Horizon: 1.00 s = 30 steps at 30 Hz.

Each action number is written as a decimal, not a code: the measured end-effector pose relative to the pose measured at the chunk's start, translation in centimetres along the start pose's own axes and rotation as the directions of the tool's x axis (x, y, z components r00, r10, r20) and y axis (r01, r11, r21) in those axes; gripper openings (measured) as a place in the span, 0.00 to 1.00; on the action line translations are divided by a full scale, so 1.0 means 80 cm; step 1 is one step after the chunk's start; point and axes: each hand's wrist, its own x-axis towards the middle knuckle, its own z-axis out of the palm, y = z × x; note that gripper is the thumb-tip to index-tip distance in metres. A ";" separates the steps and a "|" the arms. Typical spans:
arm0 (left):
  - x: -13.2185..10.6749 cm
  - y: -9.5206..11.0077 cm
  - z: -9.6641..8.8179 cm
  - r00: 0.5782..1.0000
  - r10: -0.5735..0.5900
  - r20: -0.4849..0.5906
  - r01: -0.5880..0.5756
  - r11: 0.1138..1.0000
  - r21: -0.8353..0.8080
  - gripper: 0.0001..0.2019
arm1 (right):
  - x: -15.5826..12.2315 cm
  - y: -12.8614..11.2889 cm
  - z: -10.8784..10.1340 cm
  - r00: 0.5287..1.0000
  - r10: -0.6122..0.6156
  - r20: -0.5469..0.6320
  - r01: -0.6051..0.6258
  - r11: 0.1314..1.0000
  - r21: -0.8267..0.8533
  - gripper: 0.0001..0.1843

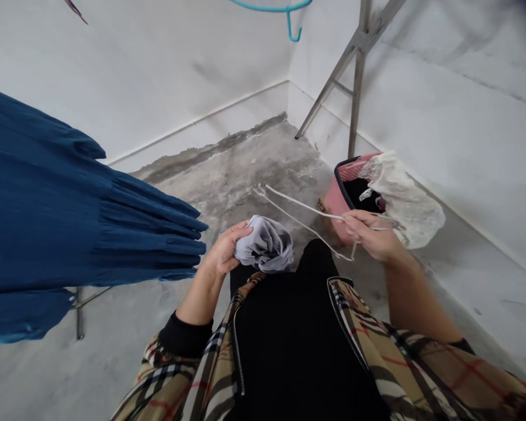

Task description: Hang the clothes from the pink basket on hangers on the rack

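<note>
My left hand [225, 247] is closed on a bunched grey cloth garment [265, 242], gathered into a loose roll in front of my lap. To the right, my right hand [372, 233] grips a white clothes hanger [304, 206], whose far end points left above the floor, apart from the garment. Just behind the right hand stands a pink laundry basket [338, 199] with a dark rim. Dark clothes [362, 193] lie inside it, and a white lacy cloth [414, 204] hangs over its right side.
A blue garment [70, 216] hangs close on my left. A metal stand [355, 64] with crossed legs leans by the right wall. Overhead at the top is part of a turquoise hanger [284, 9]. White walls meet in a corner above the rough concrete floor [254, 158].
</note>
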 end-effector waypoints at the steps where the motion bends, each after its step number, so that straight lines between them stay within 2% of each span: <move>1: -0.001 0.002 -0.002 1.000 0.004 -0.008 -0.004 1.000 -0.009 0.16 | -0.009 0.001 -0.013 0.999 0.048 0.022 -0.047 0.998 -0.034 0.21; 3: -0.004 0.006 -0.002 1.000 0.013 -0.015 -0.013 1.000 -0.014 0.20 | -0.022 0.001 -0.030 0.989 0.129 0.071 -0.115 0.978 -0.174 0.23; 5: -0.007 0.009 0.000 1.000 0.026 0.012 -0.026 1.000 -0.002 0.24 | -0.027 0.001 -0.033 0.975 0.167 0.148 -0.114 0.943 -0.314 0.24; 8: -0.009 0.009 0.009 0.995 0.049 0.085 -0.055 0.996 0.076 0.27 | -0.021 0.005 -0.009 0.956 0.154 0.249 -0.050 0.924 -0.379 0.25; 11: -0.011 0.001 0.023 0.975 0.075 0.208 -0.141 0.937 0.320 0.26 | -0.002 0.016 0.033 0.969 0.115 0.218 -0.033 0.937 -0.347 0.25; 12: -0.012 -0.003 0.029 0.959 0.090 0.268 -0.206 0.871 0.445 0.25 | 0.005 0.020 0.047 0.978 0.090 0.189 -0.025 0.947 -0.319 0.26; 13: -0.013 -0.006 0.035 0.940 0.101 0.326 -0.284 0.760 0.584 0.24 | 0.012 0.023 0.060 0.986 0.058 0.154 -0.012 0.959 -0.283 0.26; 14: -0.015 -0.008 0.041 0.924 0.100 0.370 -0.354 0.594 0.723 0.23 | 0.019 0.025 0.072 0.993 0.021 0.117 0.008 0.970 -0.244 0.27; 15: -0.018 -0.009 0.047 0.917 0.096 0.388 -0.394 0.373 0.840 0.22 | 0.025 0.026 0.081 0.997 -0.020 0.079 0.036 0.977 -0.208 0.27; 17: -0.024 -0.008 0.057 0.933 0.111 0.343 -0.331 -0.118 0.936 0.20 | 0.034 0.021 0.093 0.995 -0.101 0.016 0.102 0.981 -0.163 0.27; 18: -0.028 -0.005 0.061 0.939 0.141 0.313 -0.257 -0.315 0.913 0.20 | 0.037 0.016 0.096 0.991 -0.136 -0.004 0.134 0.979 -0.156 0.26; 19: -0.032 0.000 0.064 0.936 0.176 0.304 -0.195 -0.458 0.867 0.19 | 0.039 0.010 0.097 0.986 -0.164 -0.015 0.160 0.975 -0.154 0.26; 20: -0.036 0.006 0.066 0.923 0.209 0.324 -0.163 -0.550 0.819 0.19 | 0.041 0.004 0.098 0.982 -0.185 -0.024 0.179 0.972 -0.153 0.25; 22: -0.043 0.024 0.069 0.859 0.283 0.427 -0.160 -0.644 0.748 0.19 | 0.043 -0.008 0.098 0.976 -0.211 -0.051 0.202 0.969 -0.141 0.26; 24: -0.048 0.046 0.069 0.752 0.379 0.540 -0.156 -0.693 0.704 0.18 | 0.046 -0.016 0.096 0.972 -0.219 -0.089 0.208 0.971 -0.115 0.26; 26: -0.048 0.068 0.069 0.656 0.458 0.600 -0.129 -0.715 0.687 0.17 | 0.050 -0.020 0.095 0.969 -0.209 -0.133 0.202 0.977 -0.064 0.27; 27: -0.047 0.079 0.069 0.638 0.472 0.608 -0.126 -0.715 0.687 0.16 | 0.052 -0.022 0.094 0.967 -0.202 -0.155 0.198 0.979 -0.039 0.27; 28: -0.045 0.087 0.070 0.642 0.469 0.606 -0.137 -0.708 0.693 0.14 | 0.053 -0.024 0.094 0.965 -0.199 -0.171 0.198 0.980 -0.023 0.27; 30: -0.041 0.101 0.070 0.672 0.454 0.585 -0.167 -0.677 0.717 0.11 | 0.057 -0.031 0.092 0.957 -0.220 -0.187 0.217 0.976 -0.034 0.27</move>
